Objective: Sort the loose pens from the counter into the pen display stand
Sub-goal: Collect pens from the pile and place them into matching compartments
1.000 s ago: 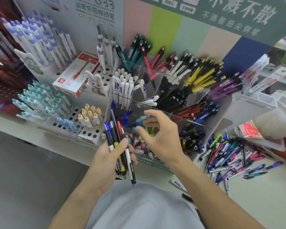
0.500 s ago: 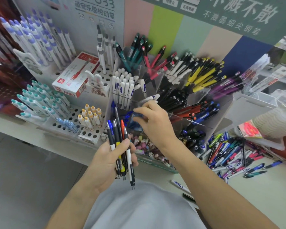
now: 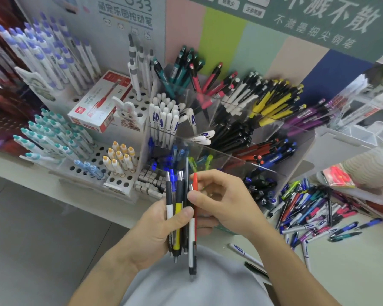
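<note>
Left hand (image 3: 155,230): I see it gripping a bundle of pens (image 3: 179,217), thumb clamped across the barrels.
Right hand (image 3: 226,202): pinching the red pen (image 3: 195,195) near its top end.
Loose pens (image 3: 314,208): heaped on the surface (image 3: 341,272) at 3 o'clock of my hands.
Pen display stand (image 3: 219,133): at 12 o'clock, compartments sorted by colour.
Handling: I judge them light, stiff and slick; pinch mid-barrel.

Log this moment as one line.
left hand: holds pen bunch | right hand: pinches red pen | loose pens: on counter
</note>
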A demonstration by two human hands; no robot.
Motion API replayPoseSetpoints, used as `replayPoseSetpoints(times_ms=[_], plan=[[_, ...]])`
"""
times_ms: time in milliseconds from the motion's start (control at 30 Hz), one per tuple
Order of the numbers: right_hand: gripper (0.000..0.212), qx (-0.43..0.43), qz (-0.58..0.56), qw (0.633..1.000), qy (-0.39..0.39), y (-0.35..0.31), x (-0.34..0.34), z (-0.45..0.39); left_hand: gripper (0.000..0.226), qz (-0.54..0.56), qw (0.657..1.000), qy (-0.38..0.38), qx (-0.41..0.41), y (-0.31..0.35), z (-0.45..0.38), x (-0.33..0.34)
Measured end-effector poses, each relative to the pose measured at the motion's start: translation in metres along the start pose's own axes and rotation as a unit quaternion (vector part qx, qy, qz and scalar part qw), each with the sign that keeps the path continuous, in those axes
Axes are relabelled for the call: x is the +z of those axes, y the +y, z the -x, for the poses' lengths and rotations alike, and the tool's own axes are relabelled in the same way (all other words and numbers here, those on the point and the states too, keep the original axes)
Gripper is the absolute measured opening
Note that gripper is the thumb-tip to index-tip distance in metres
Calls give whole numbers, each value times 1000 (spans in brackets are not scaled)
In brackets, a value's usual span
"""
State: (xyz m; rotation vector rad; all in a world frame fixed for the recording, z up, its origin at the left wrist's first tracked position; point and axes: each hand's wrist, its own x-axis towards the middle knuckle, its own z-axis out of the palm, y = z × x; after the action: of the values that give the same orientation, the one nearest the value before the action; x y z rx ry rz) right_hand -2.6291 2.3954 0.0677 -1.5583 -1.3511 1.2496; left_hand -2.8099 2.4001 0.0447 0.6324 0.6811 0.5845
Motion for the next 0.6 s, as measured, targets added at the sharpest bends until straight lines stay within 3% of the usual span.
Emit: replayPoseSetpoints(times_ms=[167, 267, 367, 600], plan=[[32, 30, -62, 997, 46, 9, -10, 19, 33, 5, 997, -57, -57, -2, -2, 9], [36, -19, 17, 996, 88, 6, -14, 32, 30, -7, 996, -60, -65, -7, -4, 15], [29, -38, 95, 994, 39, 5, -20, 40, 35, 5, 994, -66, -85, -9, -6, 21], [25, 1, 77, 997, 3, 2, -38, 49, 34, 44, 992, -47, -110, -10, -4, 24]])
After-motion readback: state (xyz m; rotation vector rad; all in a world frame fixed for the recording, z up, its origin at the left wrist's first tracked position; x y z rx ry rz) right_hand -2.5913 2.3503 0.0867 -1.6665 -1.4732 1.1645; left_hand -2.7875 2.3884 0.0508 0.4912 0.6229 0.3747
